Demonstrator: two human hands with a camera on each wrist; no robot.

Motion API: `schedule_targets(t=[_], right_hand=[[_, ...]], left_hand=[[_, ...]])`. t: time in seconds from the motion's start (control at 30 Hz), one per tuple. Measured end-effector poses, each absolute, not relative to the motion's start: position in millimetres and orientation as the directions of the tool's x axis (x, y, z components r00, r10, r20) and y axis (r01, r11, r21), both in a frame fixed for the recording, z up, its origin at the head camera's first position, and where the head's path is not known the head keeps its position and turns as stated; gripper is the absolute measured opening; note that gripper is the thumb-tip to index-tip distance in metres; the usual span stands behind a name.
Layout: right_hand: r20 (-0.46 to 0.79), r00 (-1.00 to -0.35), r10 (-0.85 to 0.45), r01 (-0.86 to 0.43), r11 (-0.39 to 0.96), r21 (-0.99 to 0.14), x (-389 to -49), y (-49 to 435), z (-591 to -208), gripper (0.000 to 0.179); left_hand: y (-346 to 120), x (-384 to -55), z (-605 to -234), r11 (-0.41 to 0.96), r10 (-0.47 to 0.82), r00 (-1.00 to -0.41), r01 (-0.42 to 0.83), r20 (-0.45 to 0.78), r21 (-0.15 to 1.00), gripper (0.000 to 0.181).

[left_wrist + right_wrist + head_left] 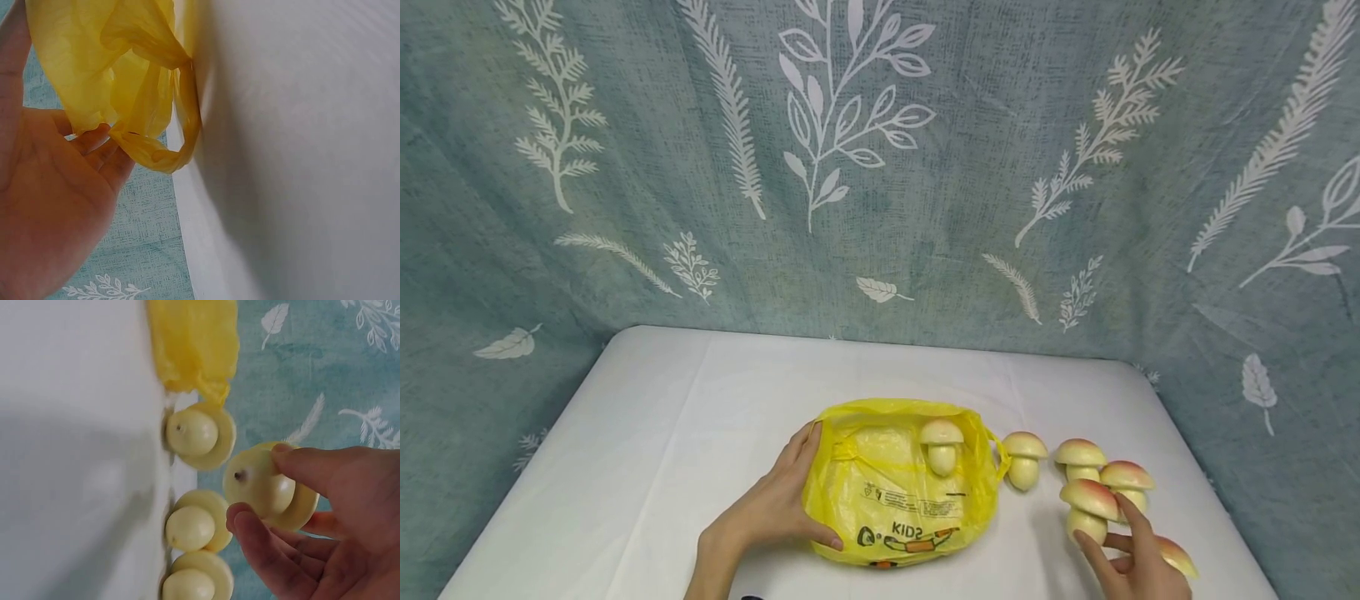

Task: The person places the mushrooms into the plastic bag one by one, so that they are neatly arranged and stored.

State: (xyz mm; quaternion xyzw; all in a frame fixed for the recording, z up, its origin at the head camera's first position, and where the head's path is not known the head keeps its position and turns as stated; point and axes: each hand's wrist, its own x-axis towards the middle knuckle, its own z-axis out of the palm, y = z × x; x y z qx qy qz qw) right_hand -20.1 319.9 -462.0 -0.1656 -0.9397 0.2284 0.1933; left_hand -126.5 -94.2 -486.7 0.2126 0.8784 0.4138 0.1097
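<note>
A yellow plastic bag [910, 546] lies on the table with its mouth spread wide. My left hand [775, 500] grips its left side, the thumb in front and the fingers at the upper rim; in the left wrist view that hand [56, 187] is beside the bag [81, 62] and its looped handle. Inside the bag lies one toy mushroom [942, 433]. My right hand [1138, 558] pinches another toy mushroom [1088, 500] between thumb and fingers, lifted off the table in the right wrist view [259, 484]. Its cream cap has a reddish top.
Right of the bag stands a toy mushroom [1024, 458], close to the bag's handle [1002, 458]. Further right are more mushrooms [1080, 452], [1127, 477], one partly hidden behind my right hand [1178, 557]. A white cloth covers the table [647, 442]; a leaf-patterned curtain [955, 208] hangs behind.
</note>
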Motion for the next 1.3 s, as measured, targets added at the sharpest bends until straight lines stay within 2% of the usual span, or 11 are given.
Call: schedule_targets(t=[0.13, 0.4, 0.63, 1.0, 1.3], right_hand=[[0.304, -0.880, 0.364, 0.168, 0.839, -0.518, -22.9, 309.1, -455.6, 0.073], [0.228, -0.909, 0.348, 0.187, 0.831, -0.524, -30.4, 289.7, -444.1, 0.071], [0.212, -0.929, 0.304, 0.150, 0.831, -0.536, -37.7, 270.1, -436.3, 0.072], [0.295, -0.944, 0.150, -0.048, 0.821, -0.569, -54.6, 236.9, -433.7, 0.070], [0.230, -0.969, 0.092, -0.081, 0.760, -0.645, -72.4, 205.6, -436.7, 0.070]], left_hand=[[-94.0, -126.6, -486.9, 0.572, 0.464, -0.886, 0.286, -0.015, 0.769, 0.151], [-94.5, -127.3, -487.1, 0.565, 0.472, -0.882, 0.295, -0.009, 0.771, 0.151], [-95.3, -128.4, -486.1, 0.560, 0.481, -0.877, 0.297, -0.011, 0.773, 0.150], [-96.1, -128.1, -484.3, 0.565, 0.474, -0.880, 0.285, -0.021, 0.774, 0.150], [-97.0, -128.9, -483.2, 0.561, 0.481, -0.877, 0.300, -0.009, 0.771, 0.150]])
